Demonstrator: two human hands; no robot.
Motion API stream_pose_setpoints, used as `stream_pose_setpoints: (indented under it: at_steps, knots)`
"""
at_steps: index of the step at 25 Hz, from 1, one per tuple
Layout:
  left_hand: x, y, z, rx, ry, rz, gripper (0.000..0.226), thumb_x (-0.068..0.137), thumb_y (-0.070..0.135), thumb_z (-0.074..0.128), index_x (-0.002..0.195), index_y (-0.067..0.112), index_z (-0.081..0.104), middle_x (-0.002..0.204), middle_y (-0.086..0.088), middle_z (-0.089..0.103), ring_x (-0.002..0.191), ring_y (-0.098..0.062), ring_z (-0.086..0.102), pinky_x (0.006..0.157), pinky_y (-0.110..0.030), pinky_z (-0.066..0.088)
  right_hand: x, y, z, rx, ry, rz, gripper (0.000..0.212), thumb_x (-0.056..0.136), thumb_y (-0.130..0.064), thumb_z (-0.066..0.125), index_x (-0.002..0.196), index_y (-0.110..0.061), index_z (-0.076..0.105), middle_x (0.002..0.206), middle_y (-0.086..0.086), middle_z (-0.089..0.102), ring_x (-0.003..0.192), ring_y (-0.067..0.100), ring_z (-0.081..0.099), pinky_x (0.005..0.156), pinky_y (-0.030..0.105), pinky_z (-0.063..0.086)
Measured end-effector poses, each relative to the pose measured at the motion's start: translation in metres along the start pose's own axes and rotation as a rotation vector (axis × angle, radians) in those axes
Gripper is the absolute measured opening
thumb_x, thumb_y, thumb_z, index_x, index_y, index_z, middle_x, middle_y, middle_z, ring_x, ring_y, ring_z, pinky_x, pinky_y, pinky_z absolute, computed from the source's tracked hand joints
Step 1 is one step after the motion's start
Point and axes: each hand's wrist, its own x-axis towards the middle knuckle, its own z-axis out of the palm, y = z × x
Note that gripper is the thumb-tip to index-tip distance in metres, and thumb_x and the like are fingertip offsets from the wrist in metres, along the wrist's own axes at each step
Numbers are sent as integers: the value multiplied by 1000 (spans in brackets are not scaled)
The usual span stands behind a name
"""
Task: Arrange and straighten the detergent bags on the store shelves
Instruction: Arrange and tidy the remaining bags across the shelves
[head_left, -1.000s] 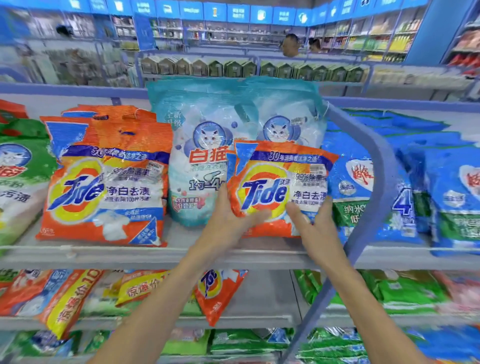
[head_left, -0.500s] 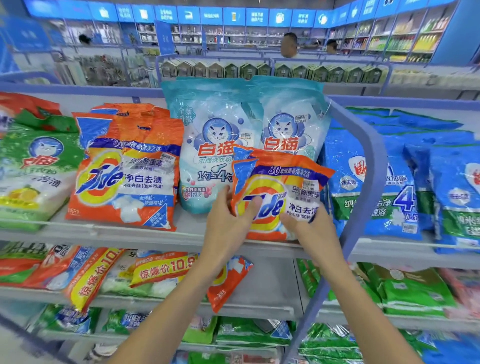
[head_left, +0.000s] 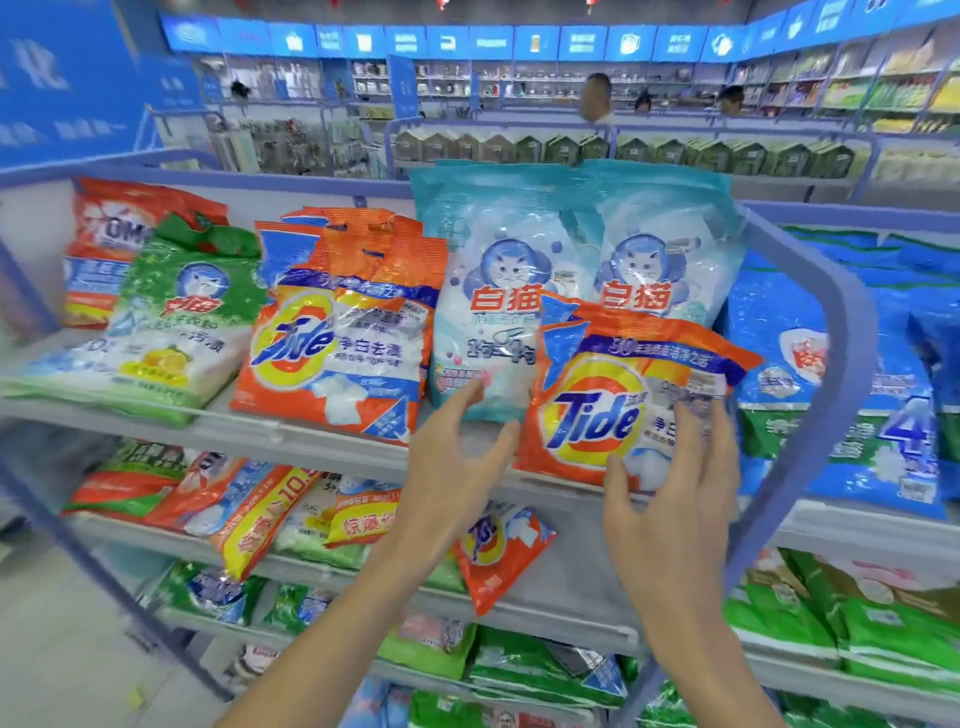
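Grip released both sides: my left hand (head_left: 457, 452) beside pale cat bag (head_left: 488, 312), right hand (head_left: 670, 499) open over small Tide bag (head_left: 597, 410). Straightening step; next, I'd square it upright.

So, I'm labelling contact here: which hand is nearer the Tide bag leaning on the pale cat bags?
Right. The right hand lies over the Tide bag's lower front, fingers spread; the left hand is just off its left edge, before a cat bag.

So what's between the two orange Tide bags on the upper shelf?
In the head view, a pale blue cat bag stands between the left Tide bag and the right Tide bag; the left hand is in front of its lower edge.
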Motion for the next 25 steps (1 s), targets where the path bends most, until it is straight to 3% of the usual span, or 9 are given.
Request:
stream_pose_setpoints:
  at_steps: [3,6,10,12,18,22,25]
  knots:
    - [-10,-23,-51,119,54,-22,70,80,67,59,143,37,52,135,26,56,123,9,48,102,-18,39,-17,-28,29,45,-77,-116,62,88,-11,77,144,1,53,160,23,38,149,40,35,119,52,34]
    - [-17,-53,-108,278,81,-19,60,87,61,63,141,35,55,133,31,51,122,16,42,105,-15,37,-33,-64,61,107,-216,-200,56,86,-9,80,137,0,61,156,20,46,144,39,42,119,48,34]
    - [-25,-95,-191,454,151,-43,52,93,41,72,140,22,60,141,4,59,133,-13,49,114,-31,36,-55,-121,106,157,-282,-300,51,87,-12,78,134,-5,63,154,17,49,142,37,44,114,52,41]
    - [-26,-113,-233,491,181,-70,51,92,37,74,137,16,62,138,-2,62,130,-20,53,113,-34,38,-68,-157,130,164,-358,-302,50,89,-16,77,136,-7,63,154,15,49,143,36,44,113,54,43]
    - [4,-153,-346,562,233,-52,51,91,31,75,136,10,63,138,-7,63,131,-22,50,108,-15,23,-84,-256,204,83,-529,-317,52,97,-29,68,144,-9,56,154,12,47,145,32,40,122,48,33]
    - [35,-177,-396,581,179,-52,54,95,34,69,143,12,57,148,-8,55,141,-25,43,120,-36,28,-85,-304,246,18,-562,-305,54,100,-33,62,146,-6,52,154,14,48,145,30,38,122,40,28]
    - [70,-191,-419,578,155,3,51,95,33,68,140,10,58,143,-9,58,138,-29,46,118,-39,32,-84,-326,269,1,-582,-297,54,103,-39,57,145,-7,51,152,12,49,143,27,37,121,40,31]
